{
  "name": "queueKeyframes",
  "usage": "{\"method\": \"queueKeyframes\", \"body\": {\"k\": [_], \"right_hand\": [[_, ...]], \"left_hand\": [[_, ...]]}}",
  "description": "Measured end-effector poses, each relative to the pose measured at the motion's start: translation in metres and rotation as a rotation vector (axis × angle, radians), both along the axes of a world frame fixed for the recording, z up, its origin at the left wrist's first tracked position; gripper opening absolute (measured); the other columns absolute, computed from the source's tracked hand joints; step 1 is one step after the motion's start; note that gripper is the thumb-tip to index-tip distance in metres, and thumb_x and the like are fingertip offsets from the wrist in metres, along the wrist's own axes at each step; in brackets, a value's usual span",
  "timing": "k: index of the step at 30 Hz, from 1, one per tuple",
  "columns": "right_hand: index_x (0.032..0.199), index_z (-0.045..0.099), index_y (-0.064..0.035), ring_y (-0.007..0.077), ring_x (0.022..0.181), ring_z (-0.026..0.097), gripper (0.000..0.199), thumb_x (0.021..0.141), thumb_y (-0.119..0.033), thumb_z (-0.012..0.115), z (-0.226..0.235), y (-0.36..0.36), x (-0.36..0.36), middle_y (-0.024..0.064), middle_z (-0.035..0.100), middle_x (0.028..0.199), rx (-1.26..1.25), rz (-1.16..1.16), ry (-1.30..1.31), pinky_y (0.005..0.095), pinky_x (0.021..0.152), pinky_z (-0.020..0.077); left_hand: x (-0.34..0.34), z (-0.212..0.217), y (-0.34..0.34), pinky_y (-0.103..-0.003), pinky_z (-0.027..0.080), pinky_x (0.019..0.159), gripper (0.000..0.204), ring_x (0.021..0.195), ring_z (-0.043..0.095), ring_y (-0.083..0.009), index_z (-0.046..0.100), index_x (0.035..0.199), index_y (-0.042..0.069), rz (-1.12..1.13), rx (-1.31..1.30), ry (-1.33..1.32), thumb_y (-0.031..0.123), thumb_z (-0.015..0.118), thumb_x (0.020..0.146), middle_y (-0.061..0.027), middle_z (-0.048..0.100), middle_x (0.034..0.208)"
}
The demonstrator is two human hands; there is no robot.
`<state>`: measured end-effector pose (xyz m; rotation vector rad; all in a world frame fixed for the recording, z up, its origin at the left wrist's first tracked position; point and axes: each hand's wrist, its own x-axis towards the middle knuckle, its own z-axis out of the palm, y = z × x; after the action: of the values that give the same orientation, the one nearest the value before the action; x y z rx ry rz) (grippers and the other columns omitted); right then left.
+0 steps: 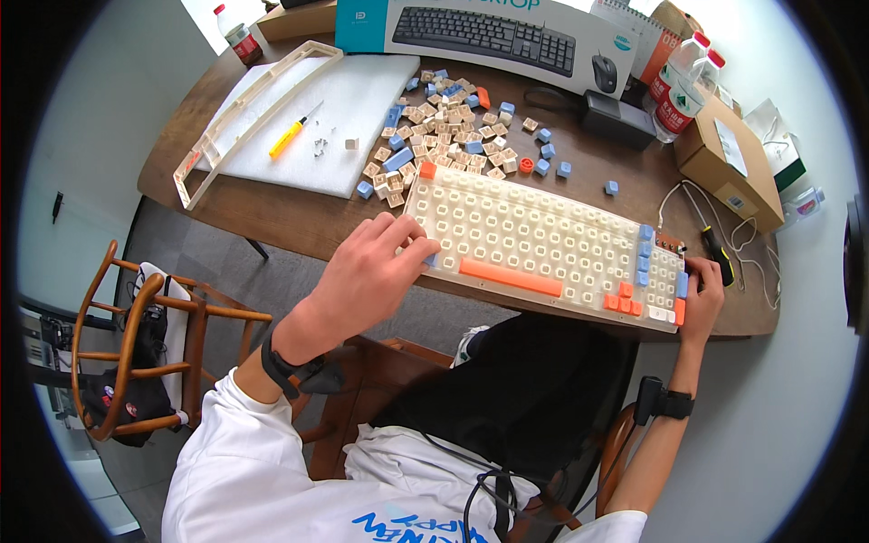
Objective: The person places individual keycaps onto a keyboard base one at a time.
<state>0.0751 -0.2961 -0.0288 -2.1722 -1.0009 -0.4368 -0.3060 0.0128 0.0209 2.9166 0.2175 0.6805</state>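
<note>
A cream keyboard (534, 240) lies tilted near the table's front edge, most of its switches bare. It carries an orange space bar (510, 277), an orange corner keycap (427, 169), and several blue, orange and white keycaps on the right. My left hand (376, 262) is over its lower left corner, fingers closed around a blue keycap (431, 260) that is mostly hidden. My right hand (704, 294) grips the keyboard's right end beside another blue keycap (682, 284). Beyond the keyboard spreads a pile of loose beige and blue keycaps (444, 131).
A white foam sheet (344, 100) bears a yellow screwdriver (288, 139), small screws and part of a cream frame (262, 109). Behind are a keyboard box (362, 32) and a black box (618, 120). Bottles (679, 100), a cardboard carton (724, 163), another screwdriver (720, 256) and cables stand or lie right.
</note>
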Motion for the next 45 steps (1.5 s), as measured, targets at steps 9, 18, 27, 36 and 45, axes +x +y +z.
{"method": "queueKeyframes", "body": {"k": [9, 18, 27, 36, 45], "right_hand": [[0.101, 0.068, 0.0014, 0.0261, 0.091, 0.067, 0.02, 0.09, 0.007, 0.053, 0.002, 0.001, -0.002, 0.0115, 0.065, 0.099, -0.006, -0.007, 0.007, 0.0355, 0.081, 0.0526], [0.101, 0.068, 0.0017, 0.0253, 0.091, 0.067, 0.019, 0.09, 0.007, 0.053, 0.001, -0.001, 0.0, 0.0113, 0.065, 0.099, -0.006, 0.001, 0.014, 0.0344, 0.082, 0.0528], [0.102, 0.068, 0.0019, 0.0252, 0.093, 0.067, 0.019, 0.091, 0.007, 0.054, 0.0, -0.001, 0.001, 0.0117, 0.066, 0.1, -0.009, 0.017, -0.01, 0.034, 0.083, 0.0524], [0.103, 0.067, 0.0016, 0.0255, 0.093, 0.067, 0.018, 0.091, 0.006, 0.054, 0.001, -0.002, 0.0, 0.0107, 0.066, 0.102, -0.007, -0.006, 0.022, 0.0338, 0.083, 0.0526], [0.102, 0.067, 0.0018, 0.0258, 0.093, 0.068, 0.018, 0.091, 0.007, 0.055, -0.001, -0.001, 0.001, 0.0112, 0.066, 0.102, 0.014, 0.011, 0.009, 0.0345, 0.083, 0.0529]], "left_hand": [[0.001, 0.004, 0.003, -0.036, 0.054, 0.074, 0.023, 0.086, 0.06, -0.0238, 0.068, 0.102, 0.004, -0.025, -0.009, 0.051, -0.001, 0.075, 0.081, -0.0073, 0.061, 0.094], [0.002, 0.011, 0.006, -0.034, 0.054, 0.074, 0.016, 0.082, 0.061, -0.0218, 0.068, 0.099, 0.006, -0.008, -0.054, -0.003, 0.007, 0.075, 0.085, -0.005, 0.061, 0.092], [0.017, 0.026, 0.024, -0.037, 0.054, 0.076, 0.014, 0.095, 0.061, -0.0267, 0.059, 0.083, 0.001, 0.087, -0.031, -0.221, -0.01, 0.066, 0.079, -0.0076, 0.065, 0.1], [0.02, 0.026, 0.024, -0.033, 0.05, 0.07, 0.021, 0.093, 0.059, -0.0244, 0.048, 0.061, -0.001, 0.065, -0.04, -0.213, -0.015, 0.063, 0.065, -0.0031, 0.067, 0.088], [0.037, 0.035, 0.032, -0.037, 0.054, 0.083, 0.011, 0.097, 0.063, -0.0276, 0.071, 0.083, 0.002, 0.09, -0.058, -0.182, -0.007, 0.065, 0.083, -0.0082, 0.069, 0.091]]}}
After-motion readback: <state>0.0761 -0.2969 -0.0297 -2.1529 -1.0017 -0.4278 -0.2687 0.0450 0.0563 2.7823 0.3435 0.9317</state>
